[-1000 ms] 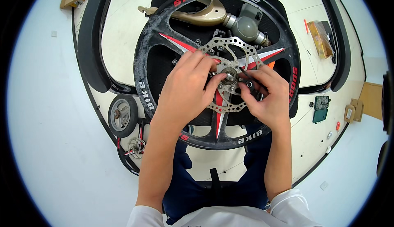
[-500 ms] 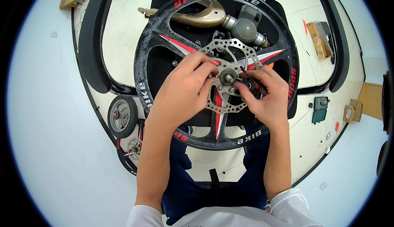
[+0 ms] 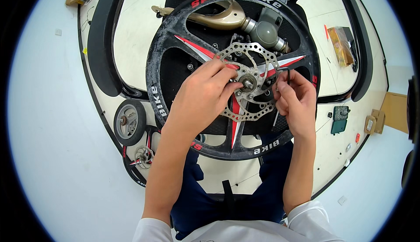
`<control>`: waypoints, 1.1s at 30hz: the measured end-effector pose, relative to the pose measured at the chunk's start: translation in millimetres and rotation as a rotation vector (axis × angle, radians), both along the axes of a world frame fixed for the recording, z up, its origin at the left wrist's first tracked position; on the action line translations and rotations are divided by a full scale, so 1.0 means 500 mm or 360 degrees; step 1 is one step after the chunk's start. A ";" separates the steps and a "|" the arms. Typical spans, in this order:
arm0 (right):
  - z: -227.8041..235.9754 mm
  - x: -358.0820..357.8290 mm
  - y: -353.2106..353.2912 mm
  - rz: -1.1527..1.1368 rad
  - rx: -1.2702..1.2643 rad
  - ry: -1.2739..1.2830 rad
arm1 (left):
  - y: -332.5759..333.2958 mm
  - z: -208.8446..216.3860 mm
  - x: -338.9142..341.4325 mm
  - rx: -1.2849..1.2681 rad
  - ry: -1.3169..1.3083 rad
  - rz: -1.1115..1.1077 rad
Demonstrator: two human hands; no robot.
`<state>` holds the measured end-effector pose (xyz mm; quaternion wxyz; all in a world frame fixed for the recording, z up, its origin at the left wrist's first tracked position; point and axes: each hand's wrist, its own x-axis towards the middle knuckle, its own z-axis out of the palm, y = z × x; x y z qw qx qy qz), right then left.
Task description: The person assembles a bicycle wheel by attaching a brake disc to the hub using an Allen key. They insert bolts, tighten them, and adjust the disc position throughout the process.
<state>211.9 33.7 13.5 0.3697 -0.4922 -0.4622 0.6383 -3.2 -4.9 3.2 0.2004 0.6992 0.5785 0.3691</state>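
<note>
A black spoked bike wheel point(image 3: 154, 62) with red and white spoke stripes lies flat in front of me. On its hub sits a silver disc brake rotor point(image 3: 264, 53) with drilled holes, and the threaded axle point(image 3: 249, 84) sticks up through its middle. My left hand point(image 3: 205, 93) is closed at the rotor's left inner side, thumb and fingertips close together by a bolt spot; what they pinch is hidden. Just right of the rotor, my right hand point(image 3: 295, 94) grips a thin L-shaped hex key point(image 3: 284, 68), its bent end up and its other end below the fingers.
Beneath the wheel, a chair seat carries a gold fork-like part point(image 3: 227, 18), a grey rounded metal piece point(image 3: 264, 33) and several small bolts. Chair armrests point(image 3: 101, 40) flank it. On the floor are a small wheel point(image 3: 130, 124), a green case point(image 3: 339, 120) and cardboard boxes point(image 3: 375, 119).
My right hand has drawn back right from the hub, and the hex key now shows in its fingers. The left hand stays at the rotor. The view has shifted slightly.
</note>
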 end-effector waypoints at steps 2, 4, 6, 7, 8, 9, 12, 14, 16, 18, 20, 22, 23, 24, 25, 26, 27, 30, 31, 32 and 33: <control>-0.001 0.002 0.000 0.0075 -0.0194 0.0215 | -0.004 -0.001 0.002 -0.0012 -0.0038 -0.0003; -0.003 0.003 0.000 0.0173 -0.0349 0.0404 | -0.005 -0.001 -0.004 -0.0014 -0.0002 -0.0072; -0.011 0.011 0.002 0.0243 -0.0399 0.0413 | -0.005 0.000 -0.005 -0.0004 0.0006 -0.0080; -0.011 0.009 0.000 0.0228 -0.0419 0.0404 | -0.004 0.001 -0.003 0.0008 -0.0004 -0.0054; -0.010 0.005 -0.004 0.0213 -0.0438 0.0395 | -0.003 0.002 -0.001 0.0019 -0.0014 -0.0028; 0.002 -0.003 -0.009 0.0160 -0.0332 0.0221 | -0.003 0.002 0.001 -0.0009 -0.0026 -0.0004; -0.021 -0.012 -0.019 0.0256 0.0233 -0.0395 | -0.003 0.002 0.009 -0.0061 -0.0059 0.0069; -0.015 -0.028 -0.026 0.0215 0.0222 -0.0513 | -0.006 0.001 0.014 -0.0054 -0.0075 0.0122; -0.023 -0.033 -0.032 0.0232 0.0343 -0.0640 | -0.008 0.001 0.016 -0.0071 -0.0045 0.0128; -0.032 -0.037 -0.035 0.0200 0.0507 -0.0764 | -0.012 0.008 0.014 -0.0163 -0.0049 0.0067; -0.029 -0.037 -0.034 0.0209 0.0562 -0.0875 | -0.017 0.030 0.001 -0.0328 -0.0087 -0.0062; -0.020 -0.039 -0.033 0.0203 0.0570 -0.0863 | -0.021 0.032 -0.005 -0.0336 -0.0089 -0.0133; -0.017 -0.040 -0.033 0.0199 0.0575 -0.0857 | -0.023 0.032 -0.005 -0.0340 -0.0089 -0.0169; -0.017 -0.040 -0.033 0.0213 0.0604 -0.0853 | -0.024 0.030 -0.003 -0.0331 -0.0091 -0.0163; -0.017 -0.039 -0.032 0.0228 0.0634 -0.0848 | -0.025 0.027 0.001 -0.0323 -0.0092 -0.0156; -0.017 -0.038 -0.031 0.0242 0.0664 -0.0843 | -0.026 0.025 0.005 -0.0314 -0.0093 -0.0148; -0.019 -0.036 -0.031 0.0257 0.0589 -0.0788 | -0.025 0.024 0.008 -0.0304 -0.0077 -0.0163; -0.023 -0.027 -0.030 0.0240 0.0330 -0.0564 | -0.025 0.023 0.013 -0.0297 -0.0033 -0.0196; -0.020 -0.025 -0.027 0.0195 0.0222 -0.0452 | -0.026 0.023 0.014 -0.0312 -0.0022 -0.0200; -0.019 -0.024 -0.024 0.0149 0.0114 -0.0340 | -0.026 0.023 0.015 -0.0327 -0.0011 -0.0204; -0.020 -0.029 -0.022 0.0037 0.0149 -0.0228 | -0.027 0.024 0.017 -0.0339 -0.0005 -0.0185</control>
